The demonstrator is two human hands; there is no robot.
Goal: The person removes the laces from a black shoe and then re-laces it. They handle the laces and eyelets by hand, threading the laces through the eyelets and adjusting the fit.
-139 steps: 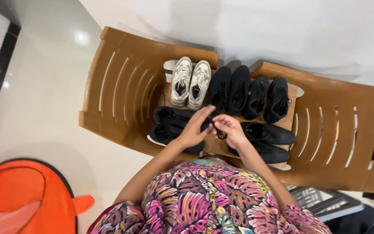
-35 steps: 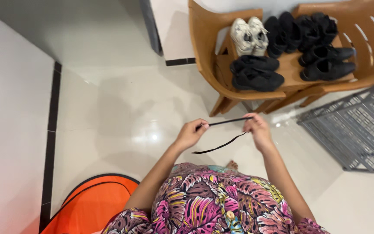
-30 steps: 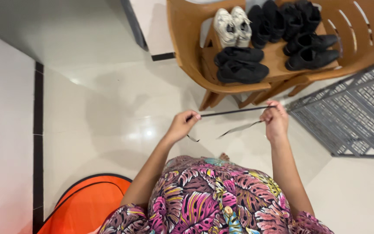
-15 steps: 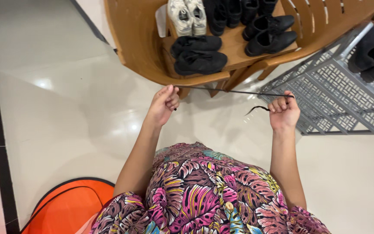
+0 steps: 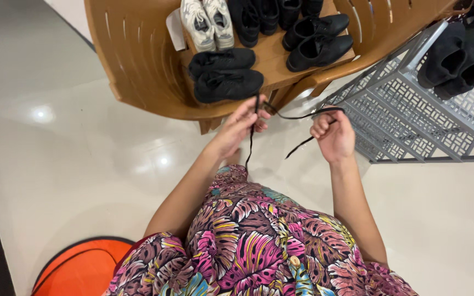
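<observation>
A thin black shoelace (image 5: 294, 116) runs between my two hands, above the pale tiled floor. My left hand (image 5: 241, 123) pinches one part of it between thumb and fingers, and a loose end hangs down from there. My right hand (image 5: 333, 133) is closed around the other part, with a second end dangling below the fist. Just beyond my hands stands a brown plastic chair (image 5: 133, 60) with a black pair of shoes (image 5: 223, 74) at the front edge of its seat.
More shoes sit on the chair: a white pair (image 5: 208, 22) and further black pairs (image 5: 316, 38). A grey metal mesh rack (image 5: 407, 118) at right holds dark shoes (image 5: 456, 57). An orange round object (image 5: 83, 268) lies on the floor at lower left.
My hands have come closer together, so the stretched lace now sags in a loop. The view has shifted nearer to the chair and rack.
</observation>
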